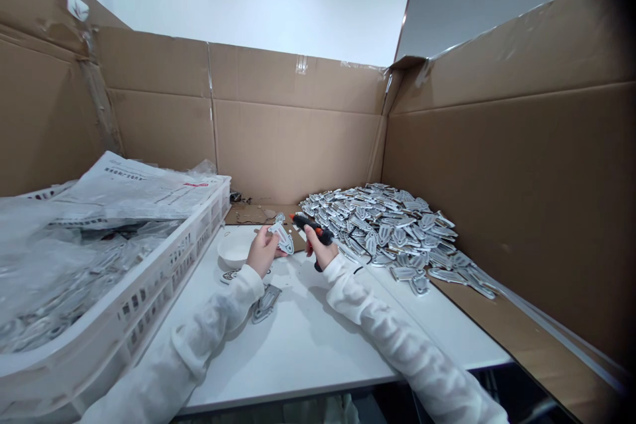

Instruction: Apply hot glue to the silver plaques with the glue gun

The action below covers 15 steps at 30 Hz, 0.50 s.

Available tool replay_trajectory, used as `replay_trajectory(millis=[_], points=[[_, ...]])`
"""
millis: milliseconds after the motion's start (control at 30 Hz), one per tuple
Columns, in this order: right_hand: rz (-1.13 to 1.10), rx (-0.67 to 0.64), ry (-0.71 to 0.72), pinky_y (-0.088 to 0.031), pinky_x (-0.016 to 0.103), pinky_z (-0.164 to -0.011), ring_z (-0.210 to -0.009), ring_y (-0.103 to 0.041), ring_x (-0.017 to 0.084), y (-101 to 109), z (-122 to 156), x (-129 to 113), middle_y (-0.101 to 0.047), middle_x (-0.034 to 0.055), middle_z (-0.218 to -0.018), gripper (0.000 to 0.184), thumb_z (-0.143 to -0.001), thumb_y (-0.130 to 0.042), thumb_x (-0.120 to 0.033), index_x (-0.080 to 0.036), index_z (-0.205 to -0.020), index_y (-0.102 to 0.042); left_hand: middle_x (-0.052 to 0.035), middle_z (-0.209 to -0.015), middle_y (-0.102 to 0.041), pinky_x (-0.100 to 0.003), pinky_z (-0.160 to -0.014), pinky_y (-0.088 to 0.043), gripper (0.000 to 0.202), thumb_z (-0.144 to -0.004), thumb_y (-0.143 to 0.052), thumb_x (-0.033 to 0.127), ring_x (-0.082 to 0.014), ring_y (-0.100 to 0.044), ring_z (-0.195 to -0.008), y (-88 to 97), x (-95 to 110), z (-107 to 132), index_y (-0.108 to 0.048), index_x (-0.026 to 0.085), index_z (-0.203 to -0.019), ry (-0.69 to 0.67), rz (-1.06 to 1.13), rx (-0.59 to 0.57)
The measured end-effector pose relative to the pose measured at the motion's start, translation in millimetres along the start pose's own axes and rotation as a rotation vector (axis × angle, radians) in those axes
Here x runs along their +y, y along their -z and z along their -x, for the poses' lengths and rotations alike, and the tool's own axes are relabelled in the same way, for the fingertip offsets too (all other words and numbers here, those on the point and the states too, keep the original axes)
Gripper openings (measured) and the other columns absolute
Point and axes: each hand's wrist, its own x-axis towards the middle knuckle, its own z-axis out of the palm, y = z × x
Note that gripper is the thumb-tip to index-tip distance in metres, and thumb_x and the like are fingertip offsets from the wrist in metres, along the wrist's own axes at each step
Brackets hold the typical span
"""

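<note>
My left hand [262,251] is closed on the edge of a flat grey-and-white cut-out piece [282,236], held tilted above the table. In my right hand [320,249] is a black glue gun [314,228] with an orange tip. Its tip points left toward the piece, and a small gap seems to lie between them. Below my left wrist another grey cut-out piece [267,303] lies on the white table [318,351]. Beside that hand stands a white round dish [233,252], partly hidden by the hand.
A large heap of similar grey pieces [382,218] lies at the right. The white plastic basket [163,271] at the left holds bagged pieces and printed paper sheets [134,189]. Tall cardboard walls [298,139] enclose the table at the back and sides.
</note>
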Motion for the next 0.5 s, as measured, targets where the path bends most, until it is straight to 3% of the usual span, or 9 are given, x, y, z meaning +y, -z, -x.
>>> replay_trajectory(millis=[100, 233, 400, 500], points=[[-0.203, 0.059, -0.094, -0.042, 0.024, -0.044, -0.039, -0.048, 0.011, 0, -12, 6, -0.048, -0.0007, -0.044, 0.038, -0.068, -0.051, -0.050, -0.017, -0.050, -0.046, -0.0006, -0.062, -0.061, -0.023, -0.047, -0.052, 0.011, -0.078, -0.044, 0.013, -0.0124, -0.060, -0.053, -1.7, 3, 2, -0.042, 0.016, -0.088, 0.043, 0.052, -0.010], [-0.539, 0.044, -0.213, -0.043, 0.021, -0.043, -0.045, -0.051, 0.010, -1, -21, 10, -0.054, -0.0001, -0.054, 0.018, -0.060, -0.062, -0.026, -0.016, -0.060, -0.048, -0.0059, -0.072, -0.063, -0.026, -0.056, -0.053, 0.014, -0.073, -0.050, 0.011, -0.0135, -0.062, -0.063, -3.0, 11, 7, -0.042, 0.014, -0.084, 0.114, 0.181, -0.006], [-0.641, -0.305, -0.296, -0.046, 0.017, -0.051, -0.053, -0.056, 0.008, -7, -14, 7, -0.059, 0.0022, -0.061, 0.011, -0.060, -0.061, -0.017, -0.015, -0.061, -0.050, -0.0069, -0.077, -0.063, -0.027, -0.065, -0.053, 0.012, -0.074, -0.047, 0.008, -0.0130, -0.062, -0.068, -2.0, 14, 9, -0.043, 0.013, -0.084, 0.113, 0.230, 0.013], [-0.629, -0.384, -0.293, -0.047, 0.017, -0.053, -0.053, -0.056, 0.008, -11, -9, 5, -0.058, 0.0012, -0.056, 0.012, -0.060, -0.062, -0.018, -0.014, -0.060, -0.050, -0.0053, -0.076, -0.062, -0.027, -0.067, -0.053, 0.013, -0.074, -0.045, 0.007, -0.0126, -0.062, -0.068, -3.4, 14, 9, -0.043, 0.014, -0.085, 0.109, 0.211, 0.040]])
